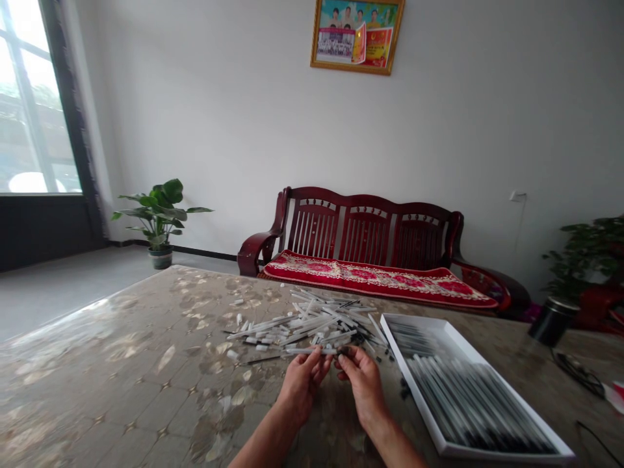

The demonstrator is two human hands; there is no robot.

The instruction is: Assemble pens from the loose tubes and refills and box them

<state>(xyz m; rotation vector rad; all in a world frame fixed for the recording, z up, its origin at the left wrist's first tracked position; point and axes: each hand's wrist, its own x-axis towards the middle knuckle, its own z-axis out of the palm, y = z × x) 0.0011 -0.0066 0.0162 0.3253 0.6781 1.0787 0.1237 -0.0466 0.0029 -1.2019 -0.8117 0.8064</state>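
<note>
My left hand [303, 380] is closed in a pinch on a translucent white pen barrel [298, 351], which points out to the left of the fingers. Close beside it, my right hand [361, 380] pinches a small dark piece [344, 351] at the barrel's right end; whether the two parts touch, I cannot tell. Just beyond both hands lies a loose pile of white pen barrels [312, 322], with short white caps [233, 355] and thin dark refills [263, 359] around it. Small black pieces [359, 339] are scattered at the pile's right side.
A white box [426, 406] with rows of pens [480, 403] stands right of my hands. Farther right are a black container [553, 322] and a dark cable [580, 376]. Behind the patterned table [160, 351] are a wooden bench [368, 234] and a potted plant [160, 221].
</note>
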